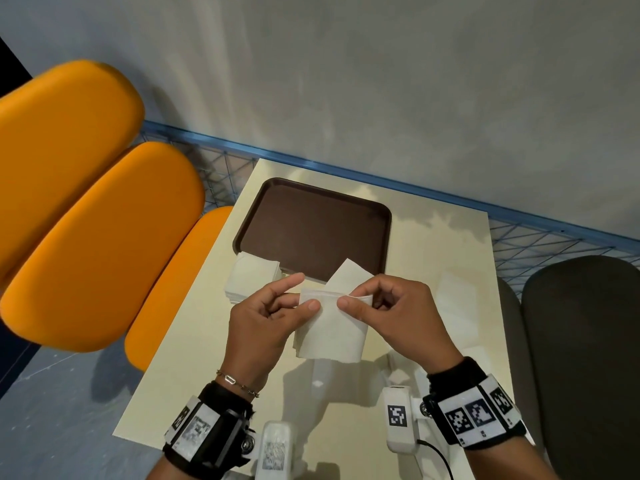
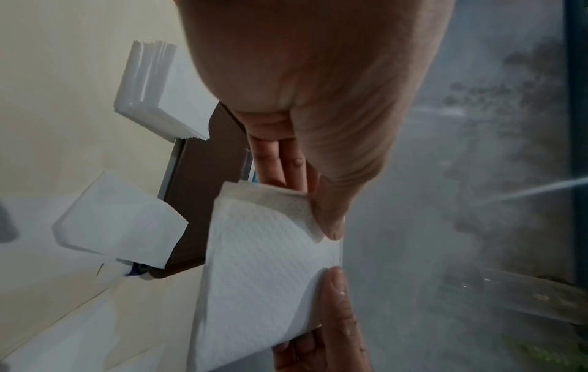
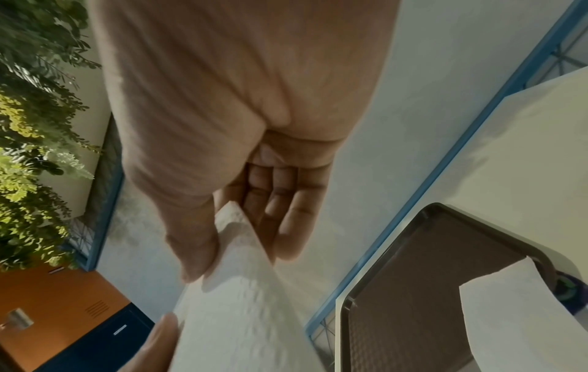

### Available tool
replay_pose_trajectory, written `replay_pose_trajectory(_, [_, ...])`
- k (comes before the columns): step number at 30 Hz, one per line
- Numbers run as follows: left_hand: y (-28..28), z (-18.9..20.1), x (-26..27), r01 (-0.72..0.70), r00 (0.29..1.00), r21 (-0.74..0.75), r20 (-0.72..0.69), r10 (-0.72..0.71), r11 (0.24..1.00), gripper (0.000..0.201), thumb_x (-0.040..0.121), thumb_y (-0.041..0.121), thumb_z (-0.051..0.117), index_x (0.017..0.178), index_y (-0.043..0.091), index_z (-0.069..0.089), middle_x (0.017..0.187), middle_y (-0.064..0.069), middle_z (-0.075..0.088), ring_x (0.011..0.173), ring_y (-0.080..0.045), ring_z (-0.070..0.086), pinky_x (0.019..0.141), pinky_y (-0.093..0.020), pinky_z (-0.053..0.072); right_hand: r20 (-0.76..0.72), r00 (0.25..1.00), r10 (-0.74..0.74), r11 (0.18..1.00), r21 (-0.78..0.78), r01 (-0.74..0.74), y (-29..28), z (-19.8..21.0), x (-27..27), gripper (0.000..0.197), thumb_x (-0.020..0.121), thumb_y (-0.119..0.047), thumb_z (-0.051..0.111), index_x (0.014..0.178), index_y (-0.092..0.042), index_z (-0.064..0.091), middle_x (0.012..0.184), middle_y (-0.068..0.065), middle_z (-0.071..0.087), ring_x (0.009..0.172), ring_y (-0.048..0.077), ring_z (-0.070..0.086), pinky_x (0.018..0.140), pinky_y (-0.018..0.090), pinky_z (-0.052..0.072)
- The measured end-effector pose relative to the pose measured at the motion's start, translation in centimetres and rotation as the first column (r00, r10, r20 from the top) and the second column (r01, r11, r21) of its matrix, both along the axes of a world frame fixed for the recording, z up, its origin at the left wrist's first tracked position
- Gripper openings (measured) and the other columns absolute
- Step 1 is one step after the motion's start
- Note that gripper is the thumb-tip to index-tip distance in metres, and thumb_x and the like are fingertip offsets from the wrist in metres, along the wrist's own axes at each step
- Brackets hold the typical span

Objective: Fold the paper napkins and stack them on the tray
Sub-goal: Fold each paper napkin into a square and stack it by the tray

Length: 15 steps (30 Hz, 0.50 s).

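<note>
Your left hand (image 1: 263,320) pinches the top left of a white paper napkin (image 1: 332,327) between thumb and fingers, the index finger stretched out above the paper's upper edge. Your right hand (image 1: 398,313) pinches the same napkin at its top right, thumb in front and curled fingers behind. You hold it in the air just on your side of the brown tray (image 1: 311,226), clear of the table (image 1: 207,368). The napkin hangs loose from the two pinches: its upper edge looks doubled over, one free corner sticks up behind your right fingers, and the lower edge is slightly ragged. The left wrist view shows a fine embossed texture on the sheet (image 2: 264,264) and the folded lip under your left thumb.

Beside the tray's near left corner, overlapping its rim, sits a stack of white napkins (image 1: 251,278). The tray's dark floor is bare where it shows. The tray lies toward the far edge of the cream table, near a blue rail (image 1: 346,169) along the grey wall. Left of the tray stand orange seats (image 1: 86,202); to its right, a dark seat (image 1: 585,358).
</note>
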<state>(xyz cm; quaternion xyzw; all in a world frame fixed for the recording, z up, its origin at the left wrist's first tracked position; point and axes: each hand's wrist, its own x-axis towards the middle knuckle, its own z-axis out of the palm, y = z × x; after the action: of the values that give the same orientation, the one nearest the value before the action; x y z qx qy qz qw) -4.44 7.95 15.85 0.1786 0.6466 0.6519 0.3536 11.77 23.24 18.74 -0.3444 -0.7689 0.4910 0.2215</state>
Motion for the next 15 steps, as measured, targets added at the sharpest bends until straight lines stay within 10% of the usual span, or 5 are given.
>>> replay_pose_trajectory(15, [-0.63, -0.59, -0.04, 0.050, 0.991, -0.125, -0.121, -0.065, 0.991, 0.049, 0.093, 0.034, 0.073, 0.141, 0.035, 0.063, 0.099, 0.027, 0.076, 0.102, 0.010, 0.068, 0.098, -0.027, 0.057, 0.018, 0.998, -0.053, 0.998, 0.028, 0.053, -0.83, -0.13, -0.36, 0.016, 0.079, -0.039, 0.092, 0.077, -0.029, 0.079, 0.059, -0.016, 0.061, 0.053, 0.006, 0.048, 0.056, 0.017, 0.042])
